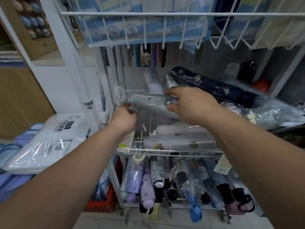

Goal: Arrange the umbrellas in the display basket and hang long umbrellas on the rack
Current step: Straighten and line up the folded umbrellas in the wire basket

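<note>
Both my hands hold one folded grey-green umbrella (151, 103) in a clear sleeve, level above the white wire display basket (165, 151). My left hand (123, 119) pinches its left end. My right hand (189, 104) grips it near the middle, thumb underneath. Below it in the basket lie white folded umbrellas with small fruit prints (181, 141). A navy flowered umbrella (211, 85) lies at the basket's back right. Long umbrellas (148, 55) hang behind the basket, mostly hidden by the upper shelf.
A lower wire basket (181, 184) holds several folded umbrellas standing handle-down. An upper wire shelf (148, 14) carries blue-and-white packaged goods. Packaged raincoats (49, 138) are stacked at left. A red crate (102, 204) sits on the floor.
</note>
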Action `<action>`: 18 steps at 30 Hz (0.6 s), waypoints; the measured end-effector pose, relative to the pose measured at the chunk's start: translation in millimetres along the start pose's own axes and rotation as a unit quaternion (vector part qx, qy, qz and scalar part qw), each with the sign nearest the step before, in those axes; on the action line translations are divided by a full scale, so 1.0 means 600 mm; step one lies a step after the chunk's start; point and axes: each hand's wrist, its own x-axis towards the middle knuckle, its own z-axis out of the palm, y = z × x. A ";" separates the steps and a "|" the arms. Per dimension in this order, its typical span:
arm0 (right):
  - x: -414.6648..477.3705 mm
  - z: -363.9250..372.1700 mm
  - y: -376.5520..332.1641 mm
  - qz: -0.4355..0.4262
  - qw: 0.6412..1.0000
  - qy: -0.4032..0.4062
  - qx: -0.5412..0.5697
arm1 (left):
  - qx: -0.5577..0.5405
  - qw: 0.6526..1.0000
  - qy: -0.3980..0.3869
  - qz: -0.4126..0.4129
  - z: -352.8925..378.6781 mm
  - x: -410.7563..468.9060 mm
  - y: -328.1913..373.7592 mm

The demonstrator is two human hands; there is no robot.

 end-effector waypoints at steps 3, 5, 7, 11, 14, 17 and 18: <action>0.003 0.001 0.005 -0.002 1.000 -0.005 -0.007 | -0.013 0.999 -0.039 -0.027 0.016 0.010 -0.010; 0.000 0.000 0.009 -0.004 1.000 -0.005 -0.015 | -0.007 0.998 -0.046 -0.033 0.025 0.012 -0.017; -0.005 -0.001 0.011 -0.006 1.000 -0.006 -0.029 | 0.005 0.998 -0.055 -0.041 0.032 0.012 -0.021; -0.015 0.003 0.007 -0.011 0.998 -0.010 -0.059 | 0.022 0.996 -0.050 -0.074 0.041 0.021 -0.013; -0.019 0.004 0.006 -0.010 0.997 0.006 -0.082 | 0.009 0.995 -0.016 -0.097 0.049 0.042 -0.015; -0.021 0.007 0.006 -0.006 0.994 0.019 -0.109 | -0.032 0.991 -0.002 -0.128 0.058 0.052 -0.021; -0.021 0.008 0.007 -0.005 0.993 0.021 -0.114 | -0.041 0.990 -0.004 -0.134 0.061 0.052 -0.021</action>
